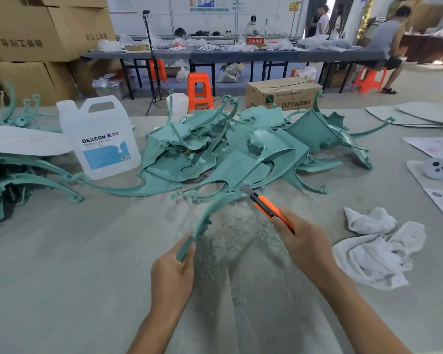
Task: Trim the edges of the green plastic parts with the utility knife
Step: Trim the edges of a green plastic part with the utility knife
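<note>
We see the left hand [173, 272] pinching the near end of a long curved green part [206, 217] between thumb and curled fingers, so that it seems lifted off the table [62, 277]. The right hand [308, 247] has its fingers wrapped round the orange knife [269, 208]. The blade is out and meets the part's far end, just before the pile of green parts [241, 152].

The part is thin and held at one end only, so we expect it to flex or twist under the blade. The edge could then gouge the plastic or skip off. A stroke drawn back along the strip would run toward the left thumb. The shavings [241, 241] underneath could let a rested part slide.
</note>
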`<state>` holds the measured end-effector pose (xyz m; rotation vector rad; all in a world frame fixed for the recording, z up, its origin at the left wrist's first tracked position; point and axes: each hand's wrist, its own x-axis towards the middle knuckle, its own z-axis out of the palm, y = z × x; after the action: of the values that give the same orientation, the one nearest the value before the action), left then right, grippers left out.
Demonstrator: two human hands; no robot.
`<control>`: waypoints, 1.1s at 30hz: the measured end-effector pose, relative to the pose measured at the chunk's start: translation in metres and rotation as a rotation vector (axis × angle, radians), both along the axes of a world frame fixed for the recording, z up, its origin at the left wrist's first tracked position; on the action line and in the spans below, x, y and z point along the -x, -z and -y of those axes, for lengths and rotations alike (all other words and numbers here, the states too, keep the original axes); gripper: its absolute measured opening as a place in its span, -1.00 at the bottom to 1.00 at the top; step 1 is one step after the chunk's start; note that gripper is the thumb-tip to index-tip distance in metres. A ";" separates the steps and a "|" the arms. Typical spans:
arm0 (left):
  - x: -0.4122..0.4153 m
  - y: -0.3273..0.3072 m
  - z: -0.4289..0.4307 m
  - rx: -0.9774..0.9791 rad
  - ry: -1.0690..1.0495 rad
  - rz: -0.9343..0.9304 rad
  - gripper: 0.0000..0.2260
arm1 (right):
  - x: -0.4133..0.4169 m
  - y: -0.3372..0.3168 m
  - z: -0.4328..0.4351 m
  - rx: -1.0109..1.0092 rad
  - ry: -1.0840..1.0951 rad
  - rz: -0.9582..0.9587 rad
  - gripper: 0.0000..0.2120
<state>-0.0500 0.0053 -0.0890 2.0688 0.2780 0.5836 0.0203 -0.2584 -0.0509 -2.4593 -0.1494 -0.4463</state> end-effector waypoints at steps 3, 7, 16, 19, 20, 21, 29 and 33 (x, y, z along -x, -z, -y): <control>0.002 -0.003 0.001 -0.033 -0.006 0.012 -0.58 | -0.008 0.010 0.028 0.065 0.146 -0.205 -0.75; 0.001 -0.005 0.002 -0.007 0.032 -0.039 -0.82 | 0.003 0.003 0.034 -0.053 0.168 -0.145 -0.82; 0.026 -0.035 -0.032 -0.185 0.000 -0.078 -0.79 | 0.042 0.010 0.028 -0.289 0.152 -0.070 -0.69; 0.033 -0.076 -0.046 -0.037 -0.054 0.222 -0.78 | 0.049 0.023 0.030 -0.418 0.194 -0.107 -0.71; 0.034 -0.095 -0.049 0.093 -0.058 0.332 -0.78 | 0.051 0.026 0.031 -0.442 0.196 -0.115 -0.74; 0.034 -0.114 -0.053 0.209 -0.063 0.432 -0.79 | 0.053 0.028 0.031 -0.460 0.191 -0.123 -0.76; 0.014 -0.209 -0.081 -0.267 0.080 0.238 -0.84 | 0.071 0.024 0.022 -0.563 0.116 -0.177 -0.85; -0.021 -0.185 -0.048 -0.629 0.322 -0.079 -0.88 | 0.079 0.020 0.002 -0.540 0.029 -0.228 -0.87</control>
<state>-0.0291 0.0528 0.0964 2.6718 -0.2279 0.4208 -0.0591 -0.2599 -0.0711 -1.9609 0.0926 -0.1812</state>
